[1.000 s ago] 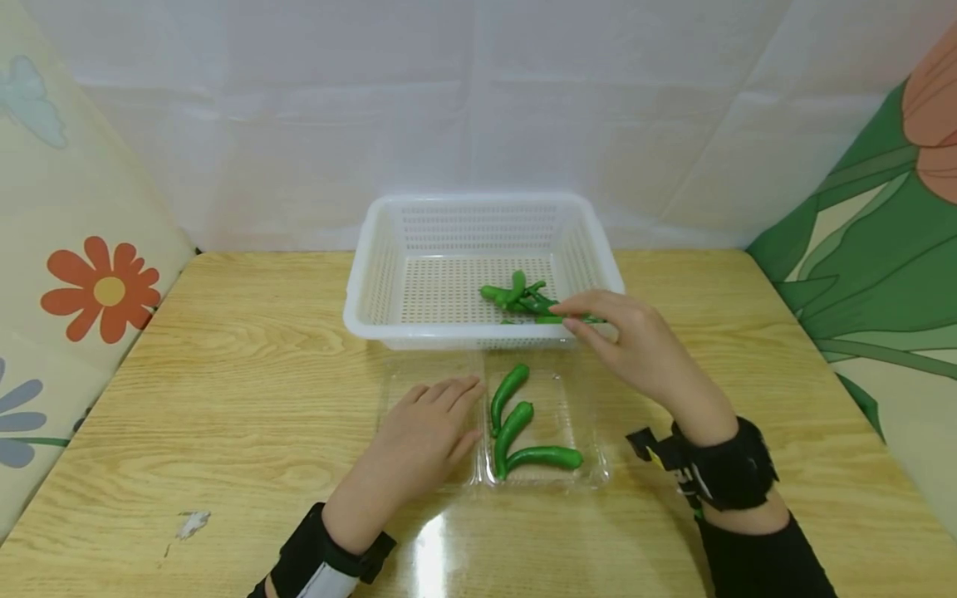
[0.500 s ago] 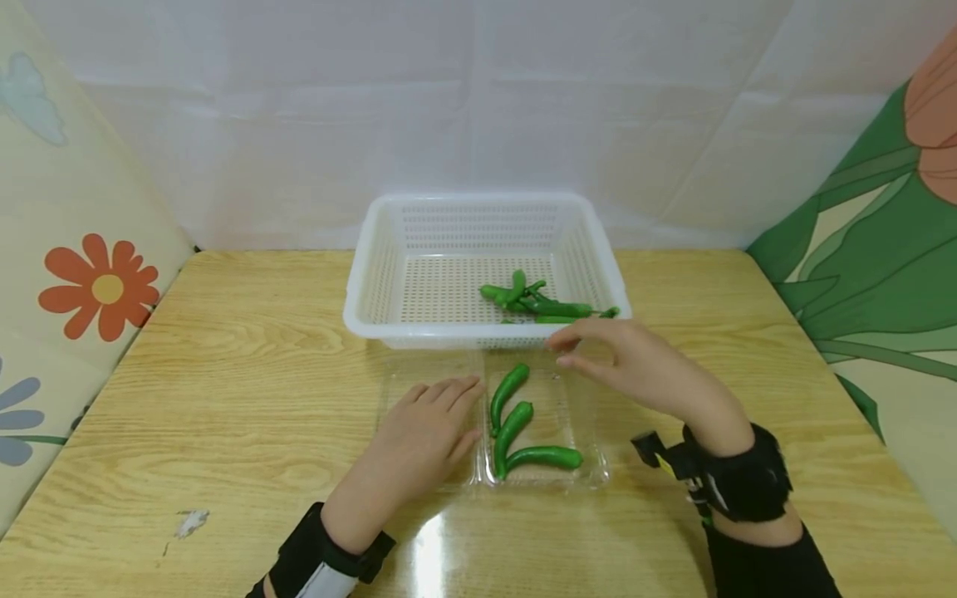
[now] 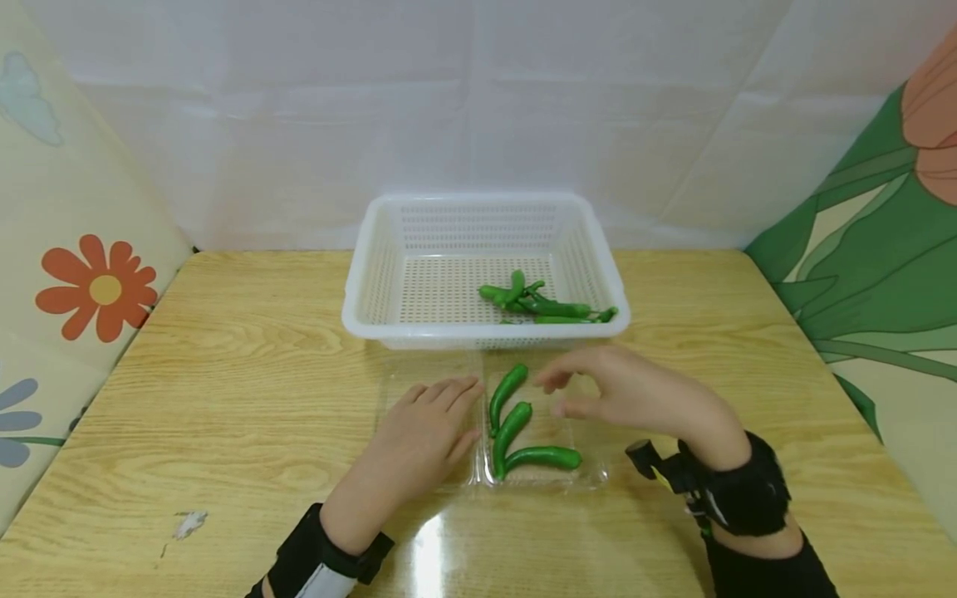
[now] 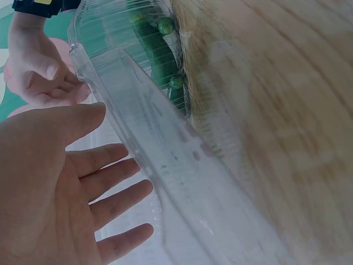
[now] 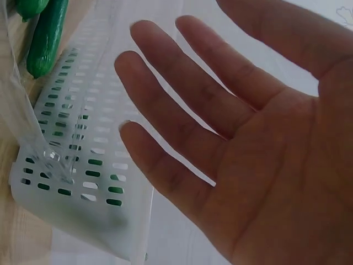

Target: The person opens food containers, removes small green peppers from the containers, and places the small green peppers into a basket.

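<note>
A clear plastic clamshell box (image 3: 596, 475) lies spread on the table, with three green chili peppers (image 3: 512, 440) in its right half. My left hand (image 3: 428, 436) lies over the left half, fingers straight; the left wrist view shows its fingertips at the box's edge (image 4: 129, 146). Above the right half hovers my right hand (image 3: 631, 394), its fingers loosely bent and nothing between them. In the right wrist view that palm (image 5: 259, 143) shows bare, fingers spread apart. Behind the box, a white perforated basket (image 3: 478, 331) holds several more green chili peppers (image 3: 557, 308) in its front right corner.
The wooden table (image 3: 247, 349) reaches back to a white cloth backdrop (image 3: 299, 149). Printed flower panels stand at the left and right sides. A chipped patch (image 3: 190, 523) marks the table at front left.
My right hand has drawn back from the basket's front right corner toward me, over the box, holding nothing. The left hand and the peppers have stayed in place.
</note>
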Available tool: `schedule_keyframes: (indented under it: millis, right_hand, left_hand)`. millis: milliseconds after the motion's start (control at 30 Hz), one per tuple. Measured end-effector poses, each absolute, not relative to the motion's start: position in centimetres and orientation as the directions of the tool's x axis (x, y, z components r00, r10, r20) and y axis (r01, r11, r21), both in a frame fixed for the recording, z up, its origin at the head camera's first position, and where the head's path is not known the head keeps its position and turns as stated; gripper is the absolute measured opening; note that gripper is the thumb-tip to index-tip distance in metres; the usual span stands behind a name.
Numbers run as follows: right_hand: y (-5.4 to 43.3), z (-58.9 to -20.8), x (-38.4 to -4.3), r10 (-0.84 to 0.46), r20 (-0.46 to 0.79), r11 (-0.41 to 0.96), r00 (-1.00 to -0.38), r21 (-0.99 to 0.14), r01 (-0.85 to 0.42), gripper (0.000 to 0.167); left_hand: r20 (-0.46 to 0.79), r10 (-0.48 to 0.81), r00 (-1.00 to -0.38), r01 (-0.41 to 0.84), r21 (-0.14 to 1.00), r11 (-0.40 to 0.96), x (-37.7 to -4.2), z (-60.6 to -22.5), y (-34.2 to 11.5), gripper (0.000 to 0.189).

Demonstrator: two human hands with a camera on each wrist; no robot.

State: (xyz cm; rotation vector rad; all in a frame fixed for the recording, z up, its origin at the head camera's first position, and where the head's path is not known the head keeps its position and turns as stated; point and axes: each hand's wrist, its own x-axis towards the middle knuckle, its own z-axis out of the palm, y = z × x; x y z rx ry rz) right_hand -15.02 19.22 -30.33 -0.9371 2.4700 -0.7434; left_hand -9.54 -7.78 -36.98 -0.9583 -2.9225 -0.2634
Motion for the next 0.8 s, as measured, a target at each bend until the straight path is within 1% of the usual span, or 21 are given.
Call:
schedule_keyframes:
  millis: [167,267,600,800]
  right_hand:
    - [18.8,-30.6,-14.9,-0.717,-0.219,0.639,-0.662,-0.587,-0.498,0.019]
    - [18.7,-30.8,-14.9,-0.735,-0.235,0.629,-0.636,-0.586,-0.510,0.017]
    - [18.1,-31.6,-14.6,-0.754,-0.246,0.608,-0.609,-0.611,-0.507,0.016]
    - [17.8,-31.9,-14.6,-0.763,-0.273,0.611,-0.585,-0.601,-0.516,0.022]
  left_hand:
    - [0.116,0.583,-0.804,0.595,0.145,0.791,-9.5,-37.0,-7.8,0.058]
    - [0.120,0.583,-0.804,0.595,0.142,0.791,-9.4,-37.0,-7.8,0.058]
    - [0.118,0.583,-0.804,0.595,0.151,0.790,-9.5,-37.1,-7.8,0.058]
    - [0.115,0.584,-0.804,0.595,0.147,0.790,-9.5,-37.0,-7.8,0.058]
